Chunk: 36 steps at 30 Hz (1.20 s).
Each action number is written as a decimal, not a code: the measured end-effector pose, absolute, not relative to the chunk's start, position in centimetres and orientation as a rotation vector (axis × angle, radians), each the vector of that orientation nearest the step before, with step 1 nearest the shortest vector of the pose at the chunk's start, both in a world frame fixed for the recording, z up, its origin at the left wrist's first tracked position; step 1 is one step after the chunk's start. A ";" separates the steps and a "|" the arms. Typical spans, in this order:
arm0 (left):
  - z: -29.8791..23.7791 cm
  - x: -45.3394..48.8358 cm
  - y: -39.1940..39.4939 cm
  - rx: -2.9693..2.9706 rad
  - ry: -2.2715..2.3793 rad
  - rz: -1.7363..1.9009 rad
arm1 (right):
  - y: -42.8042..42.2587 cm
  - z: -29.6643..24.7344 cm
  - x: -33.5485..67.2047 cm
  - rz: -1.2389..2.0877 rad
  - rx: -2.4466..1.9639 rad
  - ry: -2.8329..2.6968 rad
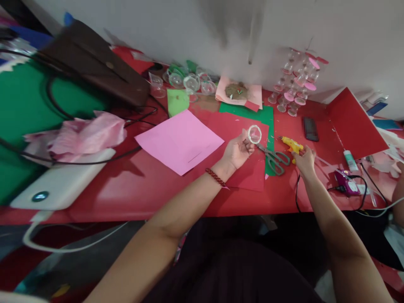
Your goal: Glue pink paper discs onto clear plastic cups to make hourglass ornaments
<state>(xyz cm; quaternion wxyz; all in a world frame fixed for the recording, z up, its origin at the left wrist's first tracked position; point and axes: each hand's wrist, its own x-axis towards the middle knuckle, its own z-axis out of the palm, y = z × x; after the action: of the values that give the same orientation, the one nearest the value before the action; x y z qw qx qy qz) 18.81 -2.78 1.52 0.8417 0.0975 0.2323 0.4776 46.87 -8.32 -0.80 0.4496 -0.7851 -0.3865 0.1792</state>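
Holding a small clear cup (254, 134) pinched between thumb and fingers, the left hand (236, 152) sits just right of the frame's centre, while the right hand (305, 160) curls its fingers on the handle of the yellow glue gun (292, 145), beside the scissors (275, 160) on the counter (126, 193). At upper right, cups with pink discs (296, 84) already stand stacked, so the work seems partly done; the cup in the left hand looks bare.
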 end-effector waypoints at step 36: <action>1.8 18.0 -2.4 0.295 0.539 1.259 | -4.8 2.1 33.6 0.729 -1.374 -0.824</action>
<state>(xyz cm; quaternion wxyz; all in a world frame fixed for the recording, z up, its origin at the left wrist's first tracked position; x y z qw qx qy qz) 17.99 -2.37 1.83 0.7645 0.1359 0.2478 0.5793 33.56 -4.80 2.14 0.6370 -0.6018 -0.3607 0.3194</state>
